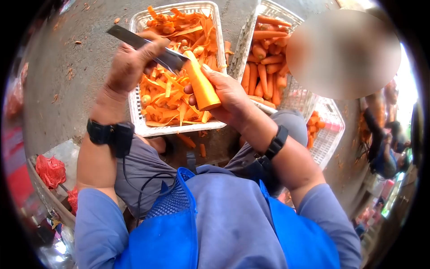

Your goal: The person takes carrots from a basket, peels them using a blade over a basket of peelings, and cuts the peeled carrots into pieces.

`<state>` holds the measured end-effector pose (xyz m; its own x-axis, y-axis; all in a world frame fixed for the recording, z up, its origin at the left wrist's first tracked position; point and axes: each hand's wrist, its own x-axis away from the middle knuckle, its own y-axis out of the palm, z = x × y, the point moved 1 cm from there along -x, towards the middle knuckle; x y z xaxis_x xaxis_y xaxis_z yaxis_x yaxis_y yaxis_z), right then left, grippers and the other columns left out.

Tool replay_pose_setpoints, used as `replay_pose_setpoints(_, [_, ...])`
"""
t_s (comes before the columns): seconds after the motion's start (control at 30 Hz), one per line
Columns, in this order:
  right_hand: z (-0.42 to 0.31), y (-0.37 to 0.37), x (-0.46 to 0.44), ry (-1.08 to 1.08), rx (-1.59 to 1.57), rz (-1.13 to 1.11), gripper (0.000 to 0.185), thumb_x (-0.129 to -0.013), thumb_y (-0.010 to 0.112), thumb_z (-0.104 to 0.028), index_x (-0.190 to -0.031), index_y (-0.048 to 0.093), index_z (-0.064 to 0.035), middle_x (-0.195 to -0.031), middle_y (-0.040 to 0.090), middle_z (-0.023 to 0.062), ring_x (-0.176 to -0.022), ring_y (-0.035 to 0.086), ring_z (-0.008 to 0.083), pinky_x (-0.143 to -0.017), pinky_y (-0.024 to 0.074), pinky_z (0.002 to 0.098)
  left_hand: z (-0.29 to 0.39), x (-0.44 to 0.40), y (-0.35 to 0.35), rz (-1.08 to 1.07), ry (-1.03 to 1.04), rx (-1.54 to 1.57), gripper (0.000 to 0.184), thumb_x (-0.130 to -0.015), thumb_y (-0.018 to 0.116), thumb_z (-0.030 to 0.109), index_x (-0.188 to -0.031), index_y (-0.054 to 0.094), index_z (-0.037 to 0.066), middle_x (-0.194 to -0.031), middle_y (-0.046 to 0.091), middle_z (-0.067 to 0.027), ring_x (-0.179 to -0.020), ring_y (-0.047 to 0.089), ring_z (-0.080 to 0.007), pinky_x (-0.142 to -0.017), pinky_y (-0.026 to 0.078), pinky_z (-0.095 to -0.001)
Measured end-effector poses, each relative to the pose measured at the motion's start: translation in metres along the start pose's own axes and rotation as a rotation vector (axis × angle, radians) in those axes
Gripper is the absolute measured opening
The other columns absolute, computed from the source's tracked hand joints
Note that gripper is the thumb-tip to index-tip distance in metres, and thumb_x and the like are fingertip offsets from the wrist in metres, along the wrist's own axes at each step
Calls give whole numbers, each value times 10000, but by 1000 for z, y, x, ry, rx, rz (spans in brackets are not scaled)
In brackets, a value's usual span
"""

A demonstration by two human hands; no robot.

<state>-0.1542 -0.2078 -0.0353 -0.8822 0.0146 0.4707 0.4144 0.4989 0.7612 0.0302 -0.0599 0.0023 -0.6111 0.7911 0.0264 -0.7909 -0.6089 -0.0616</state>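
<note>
My left hand (130, 62) is closed around a knife (168, 59) with a broad, flat metal blade. Its dark end sticks out past my fist on the far left side. In my right hand (226, 89) is a thick carrot (202, 85), bright orange and smooth, with its wide cut end towards me. The blade's tip meets or nearly meets the carrot's far end; contact is hard to tell. Both hands are above a white plastic crate (134, 105) heaped with carrot peelings (179, 107) and a few carrot ends.
Right of it stands a second white crate (243, 42) full of whole carrots (266, 58). A third crate (329, 143) near my knee holds carrot pieces (313, 127). A red plastic bag (50, 171) lies at left. Scraps dot the concrete ground (76, 67). People are at far right.
</note>
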Motion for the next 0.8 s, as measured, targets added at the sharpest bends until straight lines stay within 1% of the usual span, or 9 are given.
replay_pose_setpoints(0.13, [6, 5, 0, 4, 48, 92, 366, -1062, 475, -316, -1181, 572, 17, -995, 665, 139, -775, 677, 199, -658, 579, 328, 21, 19, 52, -309, -114, 18, 122, -927, 710, 188, -947, 680, 71, -709, 619, 26, -528, 502, -30, -462, 373, -170])
replay_pose_setpoints(0.17, [9, 2, 1, 26, 73, 72, 362, -1064, 470, -312, -1180, 573, 15, -996, 665, 136, -781, 675, 195, -657, 578, 327, 12, 17, 53, -337, -40, 51, 125, -921, 721, 186, -948, 686, 70, -708, 629, 23, -535, 525, -32, -465, 390, -167])
replay_pose_setpoints(0.3, [11, 0, 3, 75, 65, 4, 390, -1074, 442, -335, -1231, 556, 3, -953, 667, 130, -753, 667, 200, -631, 567, 324, -2, -2, 18, -109, -81, -37, 213, -912, 742, 292, -898, 718, 82, -685, 649, 16, -544, 547, -20, -459, 400, -160])
replay_pose_setpoints(0.47, [3, 2, 14, 130, 41, -86, 434, -1087, 383, -356, -1278, 520, 9, -909, 659, 159, -706, 658, 264, -659, 565, 363, -44, -26, -60, 182, -100, -44, 131, -942, 689, 208, -959, 694, 78, -722, 649, 15, -522, 486, -22, -450, 341, -166])
replay_pose_setpoints(0.6, [-2, -6, 14, 111, -6, -92, 439, -1090, 361, -359, -1300, 501, 1, -952, 663, 181, -709, 659, 277, -687, 566, 367, -25, -21, -49, 252, -57, -267, 163, -946, 677, 222, -999, 707, 71, -730, 669, 2, -514, 453, -28, -468, 344, -165])
replay_pose_setpoints(0.63, [-3, -5, 16, 102, -21, -91, 430, -1087, 380, -348, -1297, 504, 6, -941, 669, 181, -705, 661, 269, -667, 567, 357, -13, -17, -38, 211, -50, -367, 193, -949, 670, 229, -1048, 701, 65, -725, 678, -2, -565, 548, -26, -468, 336, -173])
replay_pose_setpoints(0.73, [-7, -1, 19, 103, -28, -119, 417, -1076, 434, -332, -1287, 518, 18, -922, 680, 176, -699, 668, 248, -629, 571, 333, 11, -3, -7, -71, -200, -92, 243, -956, 661, 228, -1114, 681, 45, -793, 696, -22, -674, 662, -60, -503, 426, -177])
replay_pose_setpoints(0.77, [-9, -2, 19, 119, -8, -145, 420, -1071, 450, -336, -1283, 526, 19, -927, 681, 173, -702, 670, 243, -630, 572, 329, -1, -5, -9, -163, -243, -135, 302, -962, 649, 219, -1198, 654, 29, -892, 707, -53, -754, 720, -130, -608, 538, -204])
replay_pose_setpoints(0.8, [-10, -3, 20, 137, 12, -170, 424, -1066, 466, -341, -1278, 534, 20, -931, 681, 170, -704, 671, 237, -630, 573, 326, 3, -2, -1, -278, -320, 6, 330, -966, 645, 216, -1232, 645, 20, -977, 702, -76, -765, 709, -148, -720, 586, -232])
